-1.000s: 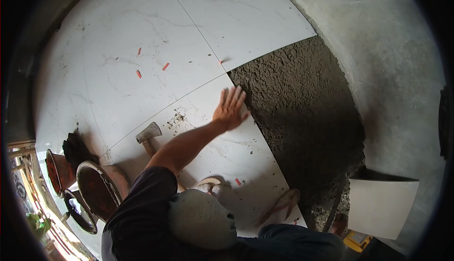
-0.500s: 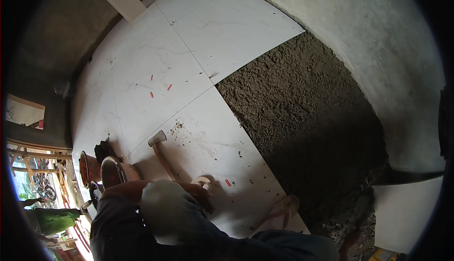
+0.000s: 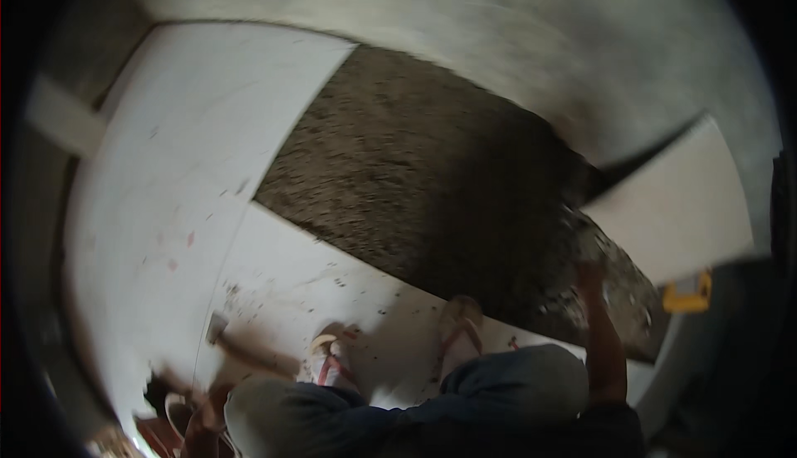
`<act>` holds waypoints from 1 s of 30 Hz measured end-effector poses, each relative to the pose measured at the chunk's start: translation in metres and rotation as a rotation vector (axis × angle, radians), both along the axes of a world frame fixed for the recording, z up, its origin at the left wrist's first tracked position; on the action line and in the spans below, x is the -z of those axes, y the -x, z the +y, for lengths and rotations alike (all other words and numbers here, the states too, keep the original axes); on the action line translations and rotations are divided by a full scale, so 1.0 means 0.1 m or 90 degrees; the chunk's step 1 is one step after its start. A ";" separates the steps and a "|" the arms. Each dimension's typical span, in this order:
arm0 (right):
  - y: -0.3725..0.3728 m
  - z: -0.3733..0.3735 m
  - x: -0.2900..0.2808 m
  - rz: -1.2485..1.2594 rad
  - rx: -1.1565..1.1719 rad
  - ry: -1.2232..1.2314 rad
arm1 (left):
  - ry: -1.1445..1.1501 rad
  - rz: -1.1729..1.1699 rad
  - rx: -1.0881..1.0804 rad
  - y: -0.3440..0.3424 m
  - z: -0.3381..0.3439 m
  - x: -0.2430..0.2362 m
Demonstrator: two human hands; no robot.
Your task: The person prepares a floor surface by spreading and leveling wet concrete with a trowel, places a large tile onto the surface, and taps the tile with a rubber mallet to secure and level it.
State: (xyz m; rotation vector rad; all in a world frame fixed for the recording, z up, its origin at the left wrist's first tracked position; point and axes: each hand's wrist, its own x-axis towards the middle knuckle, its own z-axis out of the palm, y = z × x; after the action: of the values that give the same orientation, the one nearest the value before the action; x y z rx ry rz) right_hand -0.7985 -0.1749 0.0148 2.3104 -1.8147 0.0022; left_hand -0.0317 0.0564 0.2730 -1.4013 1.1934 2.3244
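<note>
My right hand reaches down at the lower right of the grey mortar bed, over its rubbly edge beside a loose pale tile; motion blur hides its grip. My left hand is low at the left by the buckets, its fingers too blurred to read. A hatchet-like tool with a wooden handle lies on the white laid tiles. My feet in sandals stand on the tiles below the mortar, with my jeans-clad knees at the bottom.
A bare grey wall runs along the top and right, beyond the mortar. A pale board is at the upper left edge. A yellow tool sits below the loose tile. Small red pieces and debris are scattered on the laid tiles.
My left hand, spread on the tile a second ago, has drawn back to the lower left by the buckets. The view has swung rightward, and more of my right arm shows.
</note>
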 end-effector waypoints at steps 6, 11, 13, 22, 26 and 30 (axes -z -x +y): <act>-1.75 0.89 -1.80 -0.266 0.361 -0.315 | 0.172 -0.009 0.115 -0.18 -0.67 -0.66; -1.99 1.81 -2.27 -1.066 0.550 -0.721 | 0.337 0.095 0.103 -0.18 -1.14 -0.72; -1.98 2.04 -2.41 -1.087 0.497 -0.697 | 0.433 0.110 -0.033 -0.06 -1.26 -0.60; -0.07 0.97 -2.59 0.064 -0.056 -0.334 | 0.389 0.168 -0.141 1.10 -2.51 -0.38; 1.46 -0.39 -2.42 -0.100 0.428 -0.071 | 0.797 -0.054 0.058 2.10 -2.96 -0.52; 2.17 -1.73 -2.86 -0.232 0.391 0.290 | 0.661 -0.135 0.186 3.17 -3.35 -0.90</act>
State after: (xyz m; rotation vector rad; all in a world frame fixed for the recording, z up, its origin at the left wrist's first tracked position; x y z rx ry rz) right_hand -1.0159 -0.3475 0.3003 1.4525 -2.3204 0.7007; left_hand -0.3484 -0.2782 0.3631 -1.4789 2.4748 1.2891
